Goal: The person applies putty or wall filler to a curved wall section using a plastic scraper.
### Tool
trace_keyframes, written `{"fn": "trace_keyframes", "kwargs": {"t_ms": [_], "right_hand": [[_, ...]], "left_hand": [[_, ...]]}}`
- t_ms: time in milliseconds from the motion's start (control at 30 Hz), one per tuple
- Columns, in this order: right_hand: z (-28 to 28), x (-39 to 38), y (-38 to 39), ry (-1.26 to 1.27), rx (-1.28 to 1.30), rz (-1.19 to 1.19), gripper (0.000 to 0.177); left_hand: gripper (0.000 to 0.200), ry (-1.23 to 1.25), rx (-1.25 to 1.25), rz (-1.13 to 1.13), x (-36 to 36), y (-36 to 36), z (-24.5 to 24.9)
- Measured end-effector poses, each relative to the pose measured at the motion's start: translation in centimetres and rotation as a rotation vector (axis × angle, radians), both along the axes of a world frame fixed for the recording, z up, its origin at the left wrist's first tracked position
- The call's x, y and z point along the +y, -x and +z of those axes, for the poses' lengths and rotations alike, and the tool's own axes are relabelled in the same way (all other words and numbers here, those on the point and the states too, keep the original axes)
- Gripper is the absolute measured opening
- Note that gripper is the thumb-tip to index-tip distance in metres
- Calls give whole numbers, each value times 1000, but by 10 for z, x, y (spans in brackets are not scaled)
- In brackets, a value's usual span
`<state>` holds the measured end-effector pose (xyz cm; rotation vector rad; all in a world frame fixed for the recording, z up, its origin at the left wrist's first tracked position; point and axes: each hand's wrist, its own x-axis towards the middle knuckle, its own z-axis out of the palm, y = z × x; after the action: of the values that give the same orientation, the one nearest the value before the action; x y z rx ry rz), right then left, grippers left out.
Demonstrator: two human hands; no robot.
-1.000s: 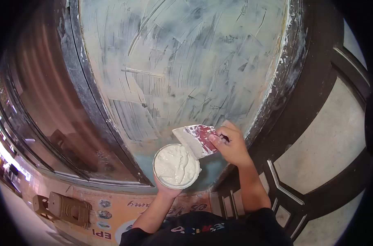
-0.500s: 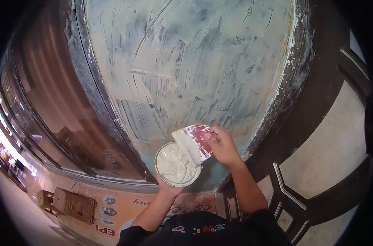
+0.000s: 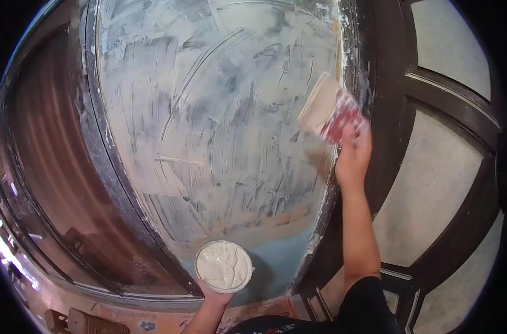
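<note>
My right hand [image 3: 354, 158] grips a red putty knife [image 3: 334, 114] with a wide blade, raised at the right side of the wall panel. Pale putty coats the blade, and white smears cover its red part. Low in front of me, my left hand [image 3: 215, 295] supports a round tub [image 3: 224, 289] from beneath, its fingers mostly hidden. Thick off-white putty [image 3: 223, 266] fills the tub nearly to the rim. The wall panel [image 3: 236, 122] is streaked with uneven putty over grey, with a bluish bare strip [image 3: 281, 259] near its bottom.
A dark wooden frame with pale panels [image 3: 431, 183] stands to the right. On the left, a dark-framed glass pane [image 3: 69, 167] shows a brown curtain behind it. Brown plastic stools [image 3: 89, 322] and an orange printed banner [image 3: 259, 309] lie at the lower edge.
My right hand has lifted the putty knife away from the tub, up and to the right. The tub in my left hand sits lower in view, and the camera has tilted upward.
</note>
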<state>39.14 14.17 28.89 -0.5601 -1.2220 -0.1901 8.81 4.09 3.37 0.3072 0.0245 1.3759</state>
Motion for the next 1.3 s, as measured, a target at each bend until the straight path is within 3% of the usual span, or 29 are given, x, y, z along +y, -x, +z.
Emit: {"fn": "trace_keyframes", "kwargs": {"t_ms": [167, 267, 333, 367, 467, 633, 700, 800, 1000, 1100, 1167, 1233, 1300], "right_hand": [[147, 12, -13, -365, -214, -536, 30], [211, 49, -24, -383, -297, -669, 29], [232, 68, -24, -387, -481, -896, 34], [236, 73, -23, -394, -478, -897, 34], [242, 84, -13, -43, -544, -991, 15], [217, 87, -27, -113, -643, -959, 21], [199, 71, -33, -59, -698, -834, 31], [186, 59, -52, -179, -710, -888, 33], [248, 51, -45, -254, -497, -991, 40], [246, 75, -28, -210, -532, -1053, 36], [217, 95, -24, -226, -555, -1087, 36], [181, 98, -25, -379, -578, -1079, 35], [178, 86, -36, -347, -601, -1052, 35]], "left_hand": [[70, -1, 36, 8, 6, 3, -17], [69, 49, 55, 49, 9, 0, -22], [68, 59, -5, 16, 3, -3, -16], [68, 73, -62, -19, 2, -4, -14], [68, 26, 69, 78, -1, -6, -11], [77, 47, 117, 69, 11, -6, -27], [76, 16, 44, 6, 11, -11, -12], [73, 23, 65, 24, 13, -15, -16], [70, -7, 47, -17, 10, -24, -11], [70, 54, 80, 58, 9, -26, -23], [70, 130, -46, 49, 5, -23, -28], [69, 143, -33, 67, -3, -21, -30], [68, 122, -29, 65, -5, -17, -29]]}}
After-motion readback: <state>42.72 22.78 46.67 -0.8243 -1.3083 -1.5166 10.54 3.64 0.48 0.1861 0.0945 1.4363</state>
